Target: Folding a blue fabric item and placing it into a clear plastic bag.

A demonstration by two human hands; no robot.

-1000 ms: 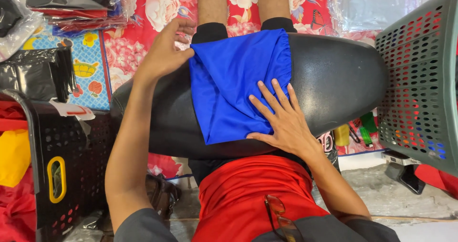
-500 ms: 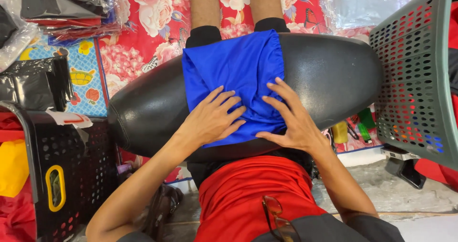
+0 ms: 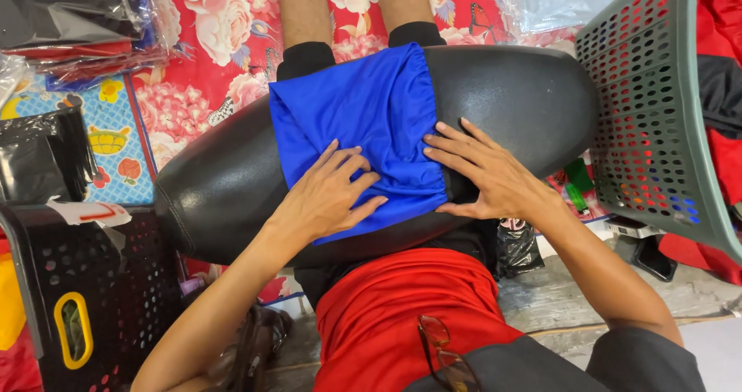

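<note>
The left hand (image 3: 328,195) lies flat with fingers spread on the folded blue satin garment with a gathered elastic edge (image 3: 355,121), palm pressing its near part. The right hand (image 3: 491,177) is also open and flat, fingertips on the garment's right edge, the rest of the hand on the long black padded seat-shaped cushion (image 3: 518,102) that carries the cloth. Neither hand grips anything. The garment sits at the cushion's middle, across the person's lap.

To the right, a tilted grey-green perforated plastic basket (image 3: 649,121) shows red and dark cloth behind its holes. At the left, a black perforated plastic crate with a yellow-rimmed handle slot (image 3: 85,299) has yellow and red fabric beside it. A red floral mat (image 3: 224,44) lies beyond, with flat clear-wrapped dark packets (image 3: 69,13) stacked at its far-left corner.
</note>
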